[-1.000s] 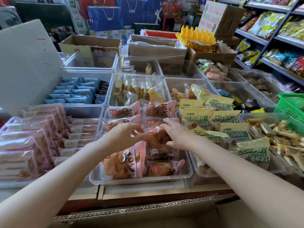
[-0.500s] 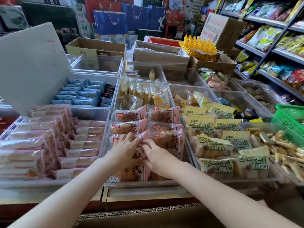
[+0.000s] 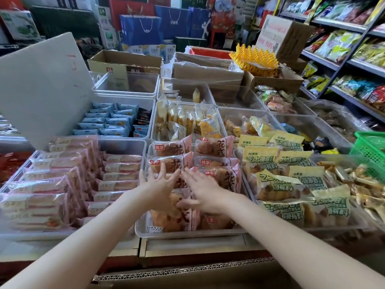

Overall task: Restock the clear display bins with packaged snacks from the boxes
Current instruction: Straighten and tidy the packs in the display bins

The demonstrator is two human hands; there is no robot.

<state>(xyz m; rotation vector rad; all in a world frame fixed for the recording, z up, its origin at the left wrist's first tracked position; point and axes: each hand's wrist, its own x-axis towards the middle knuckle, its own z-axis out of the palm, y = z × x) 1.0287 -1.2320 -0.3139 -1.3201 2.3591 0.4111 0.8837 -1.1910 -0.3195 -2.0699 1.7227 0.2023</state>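
Observation:
A clear bin (image 3: 187, 232) in the front middle holds rows of pink-edged bread packets (image 3: 216, 147). My left hand (image 3: 158, 184) and my right hand (image 3: 202, 188) lie side by side over the middle packets, fingers straight and spread, pressing on the wrappers. Neither hand holds a packet. The packets under my palms are partly hidden.
Pink sandwich-cake packets (image 3: 48, 184) fill the clear bin on the left; yellow-green packets (image 3: 291, 184) fill the one on the right. Blue packets (image 3: 108, 124) and yellow cakes (image 3: 187, 119) sit behind. Cardboard boxes (image 3: 125, 63) stand at the back, a green basket (image 3: 370, 151) and shelves on the right.
Both hands have spread their fingers flat over the packets; before they were bent and fiddling with a packet. The view has tilted slightly upward.

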